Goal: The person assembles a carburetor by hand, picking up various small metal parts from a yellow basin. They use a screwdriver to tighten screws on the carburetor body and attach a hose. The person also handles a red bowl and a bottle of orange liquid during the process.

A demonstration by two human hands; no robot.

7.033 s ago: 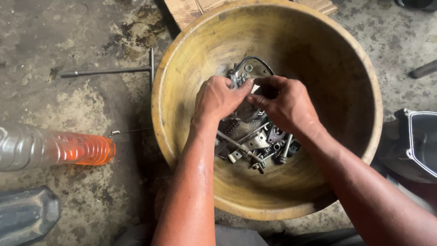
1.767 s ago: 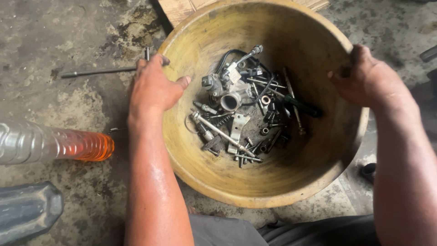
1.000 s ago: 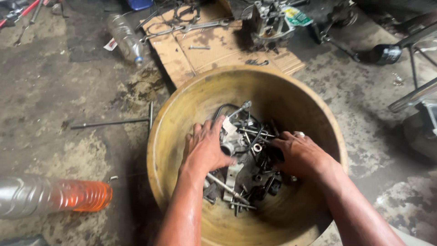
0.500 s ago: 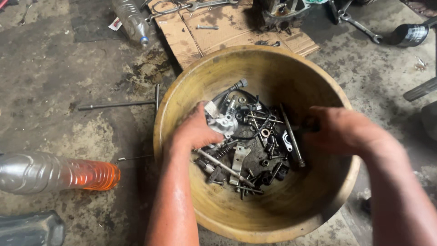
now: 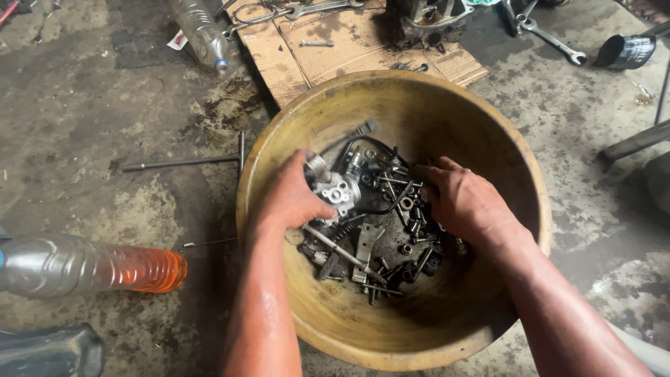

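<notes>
A big yellowish basin stands on the concrete floor with a pile of greasy metal parts in its bottom: bolts, brackets, a long rod, a black cable. My left hand is inside the basin, gripping a silver carburettor-like part lifted a little over the pile. My right hand lies palm down on the right side of the pile, fingers spread among the bolts; whether it holds one is hidden.
A plastic bottle with orange liquid lies left of the basin. A T-handle wrench lies on the floor beside the rim. Behind the basin is oily cardboard with an engine part, spanners and another bottle.
My left hand has picked the silver carburettor-like part up out of the pile. My right hand has come down from the right rim onto the parts.
</notes>
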